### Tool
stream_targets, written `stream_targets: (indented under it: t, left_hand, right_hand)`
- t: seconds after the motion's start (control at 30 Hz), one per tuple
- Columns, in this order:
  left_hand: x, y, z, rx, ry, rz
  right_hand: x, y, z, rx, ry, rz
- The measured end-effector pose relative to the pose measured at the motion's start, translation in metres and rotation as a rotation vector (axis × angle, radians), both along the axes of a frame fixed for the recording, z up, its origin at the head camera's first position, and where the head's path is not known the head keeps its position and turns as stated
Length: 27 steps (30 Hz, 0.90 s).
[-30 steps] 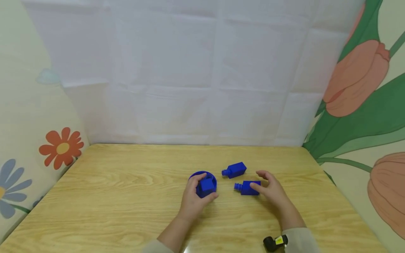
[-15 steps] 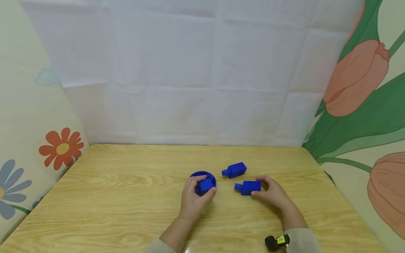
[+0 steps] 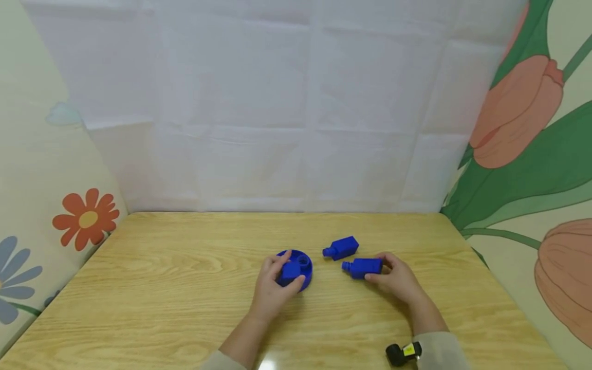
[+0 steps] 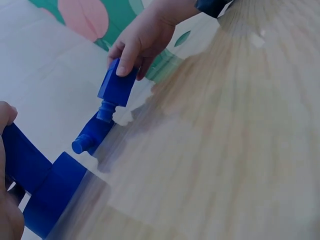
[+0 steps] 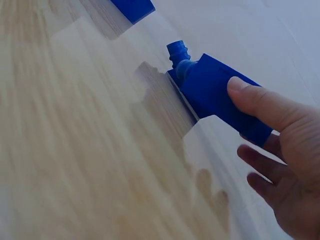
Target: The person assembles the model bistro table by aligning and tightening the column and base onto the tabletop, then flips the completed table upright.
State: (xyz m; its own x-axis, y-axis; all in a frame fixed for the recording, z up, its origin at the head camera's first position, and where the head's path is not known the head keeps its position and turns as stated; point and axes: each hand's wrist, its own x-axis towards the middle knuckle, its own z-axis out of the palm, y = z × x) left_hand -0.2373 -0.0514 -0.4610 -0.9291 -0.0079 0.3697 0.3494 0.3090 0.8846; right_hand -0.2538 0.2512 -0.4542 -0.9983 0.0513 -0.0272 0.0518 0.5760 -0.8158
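My left hand (image 3: 272, 292) grips a square-ended blue block (image 3: 291, 270), its thumb on one side and fingers on the other. The block stands tilted in a round blue dish (image 3: 307, 278), where a raised ring shows beside it; its lower end is hidden. At the right, my right hand (image 3: 399, 280) pinches the body of a blue square bottle (image 5: 215, 90) between thumb and fingers. This bottle lies nearly level with its threaded neck pointing left, and looks raised off the table in the right wrist view. A second blue bottle (image 3: 343, 248) lies on its side just behind.
The wooden table (image 3: 176, 298) runs back to a white hanging cloth (image 3: 240, 128). A flowered wall covering (image 3: 518, 113) stands at both sides. On the right wrist sits a black camera (image 3: 401, 354) with a yellow label.
My right hand has closed on the near bottle and lifted it slightly. The left hand has shifted the block to the left in the dish and tilted it, baring the ring.
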Motion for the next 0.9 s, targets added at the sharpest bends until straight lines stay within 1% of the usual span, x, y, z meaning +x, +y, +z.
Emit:
stream_targets:
  t: [0.07,0.23,0.47,0.6,0.7,0.9]
  left_hand:
    - [0.0,-0.004,0.002,-0.01,-0.016,-0.02]
    - [0.0,-0.009,0.005,0.014,-0.033,-0.048]
    - [-0.001,-0.016,0.004,0.073,-0.071,-0.03]
    - [-0.001,-0.02,0.004,0.162,-0.103,-0.046]
    - [-0.001,-0.022,0.005,0.22,-0.126,-0.057]
    - [-0.001,-0.025,0.004,0.232,-0.135,-0.07]
  right_hand:
    - [0.0,-0.003,0.003,-0.055,0.014,-0.005]
    - [0.0,-0.011,0.013,-0.148,0.063,-0.05]
    - [0.003,-0.017,0.02,-0.201,0.113,-0.069]
    - [0.003,-0.021,0.022,-0.248,0.146,-0.084]
    - [0.003,-0.025,0.023,-0.26,0.166,-0.098]
    - [0.004,-0.035,0.024,-0.309,0.196,-0.087]
